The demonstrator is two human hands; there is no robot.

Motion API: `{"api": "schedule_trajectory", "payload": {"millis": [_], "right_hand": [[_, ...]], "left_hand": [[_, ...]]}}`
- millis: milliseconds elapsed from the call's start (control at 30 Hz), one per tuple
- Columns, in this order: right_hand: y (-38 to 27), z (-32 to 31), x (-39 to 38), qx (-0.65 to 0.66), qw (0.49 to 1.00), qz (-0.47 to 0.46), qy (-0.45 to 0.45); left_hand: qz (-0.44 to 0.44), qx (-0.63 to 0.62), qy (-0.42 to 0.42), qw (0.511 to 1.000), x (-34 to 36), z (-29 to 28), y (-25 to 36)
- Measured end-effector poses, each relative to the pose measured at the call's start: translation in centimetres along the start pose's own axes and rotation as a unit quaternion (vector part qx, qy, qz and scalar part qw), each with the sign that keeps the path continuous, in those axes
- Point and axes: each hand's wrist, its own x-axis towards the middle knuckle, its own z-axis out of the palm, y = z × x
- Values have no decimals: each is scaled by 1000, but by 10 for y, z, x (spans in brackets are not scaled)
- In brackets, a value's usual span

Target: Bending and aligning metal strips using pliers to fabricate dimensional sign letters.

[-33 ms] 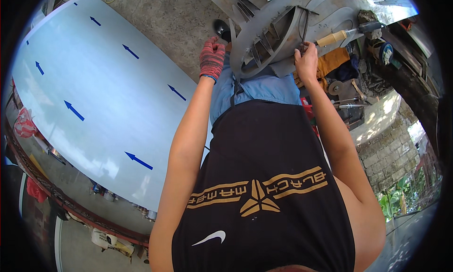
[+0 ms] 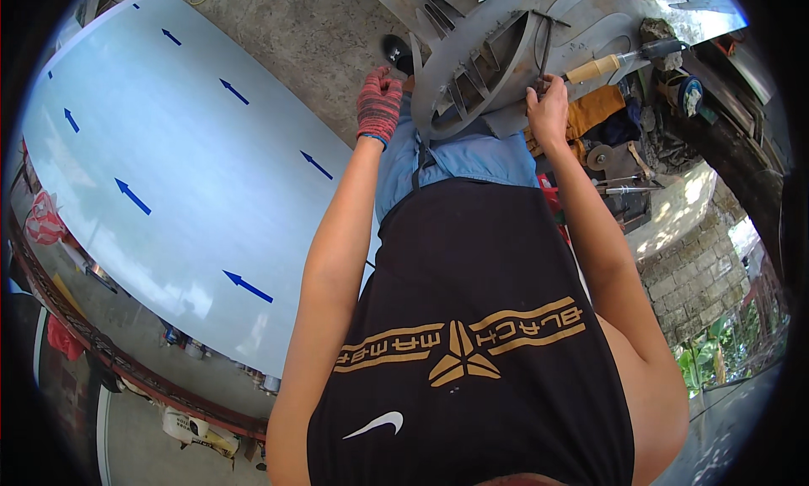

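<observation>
One T-headed hammer [image 2: 546,48] points toward twelve o'clock from our nearer right hand [image 2: 549,112], fingers closed round its lower end; our gloved left hand [image 2: 378,108], loosely curled, contents uncertain, sits at nine o'clock of the oval metal frame [image 2: 456,57].

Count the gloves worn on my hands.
1. The red knit glove is on your left hand, beside the grey metal piece. Your right hand, at the dark hammer, is bare. Both hands show, so none is hidden.
</observation>
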Motion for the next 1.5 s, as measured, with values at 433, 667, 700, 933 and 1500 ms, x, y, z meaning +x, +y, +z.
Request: {"api": "schedule_trajectory", "payload": {"millis": [433, 667, 700, 933, 1500], "right_hand": [[-3, -5, 1, -23, 999, -20, -19], [-5, -19, -2, -40, 999, -31, 7], [-8, -22, -4, -42, 998, -36, 16], [-14, -29, -25, -10, 996, -72, 52], [-75, -5, -162, 11, 988, -141, 69]], "left_hand": [[-98, 24, -29, 995, -23, -14, -89], [-122, 13, -28, 992, -46, -30, -108], [-120, 11, -25, 992, -48, -33, -110], [-118, -38, -49, 991, -49, -45, -130], [-115, -73, -46, 990, -57, -123, -262]]}}
